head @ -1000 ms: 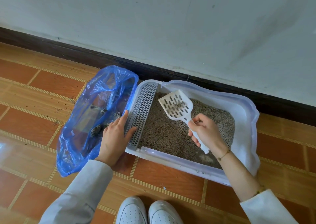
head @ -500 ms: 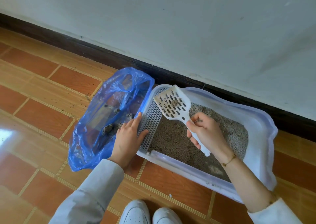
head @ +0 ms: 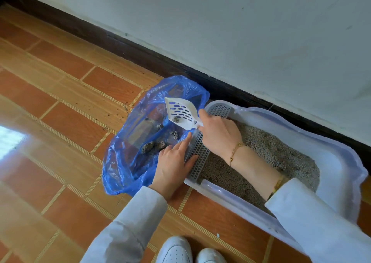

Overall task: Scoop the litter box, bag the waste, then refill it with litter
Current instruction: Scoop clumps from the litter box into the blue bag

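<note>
On the brown tiled floor (head: 66, 122), beside the dark strip along the wall, a white litter box (head: 339, 174) is set, with grey litter (head: 267, 148) inside it. A grey grid step (head: 197, 156) is fitted at its left end. Just beside that end, a blue plastic bag (head: 124, 162) is laid open, and dark clumps (head: 152, 147) can be seen inside it. A white scoop (head: 180, 113) with slots is held over the open bag by the right hand (head: 218, 136), whose fingers are curled round the handle. One small clump (head: 176, 119) is seen in the scoop. The left hand (head: 172, 162) is rested on the bag's edge and the grid step; its pointing finger is stretched out and its thumb is laid on the grid. A thin gold bracelet (head: 235, 150) is worn on the right wrist. White shoes (head: 176, 250) are seen at the bottom. Small crumbs are scattered on the tiles near the bag.
</note>
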### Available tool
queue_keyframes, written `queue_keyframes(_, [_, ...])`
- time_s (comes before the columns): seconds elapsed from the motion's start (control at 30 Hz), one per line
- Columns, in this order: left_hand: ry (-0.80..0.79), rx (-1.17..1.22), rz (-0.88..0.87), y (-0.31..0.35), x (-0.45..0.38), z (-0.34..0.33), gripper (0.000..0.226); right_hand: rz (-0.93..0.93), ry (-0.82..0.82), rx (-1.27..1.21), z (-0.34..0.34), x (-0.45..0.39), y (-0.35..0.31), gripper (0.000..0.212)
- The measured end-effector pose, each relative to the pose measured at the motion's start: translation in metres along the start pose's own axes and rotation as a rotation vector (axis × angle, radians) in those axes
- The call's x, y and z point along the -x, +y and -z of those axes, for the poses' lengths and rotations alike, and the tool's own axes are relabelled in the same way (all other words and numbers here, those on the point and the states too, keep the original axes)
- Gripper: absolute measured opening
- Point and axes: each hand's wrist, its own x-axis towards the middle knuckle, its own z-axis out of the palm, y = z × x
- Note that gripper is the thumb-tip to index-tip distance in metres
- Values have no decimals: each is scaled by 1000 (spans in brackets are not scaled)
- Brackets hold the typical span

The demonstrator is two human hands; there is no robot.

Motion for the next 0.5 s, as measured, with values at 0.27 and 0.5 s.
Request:
queue_keyframes(0.27, [2,9,-2,0,-1,3,67,99,79,183,-10,1,-1,40])
queue_keyframes(0.5, [-25,-25,6,4,-1,6,67,-84,171,-182,2,21,21,14])
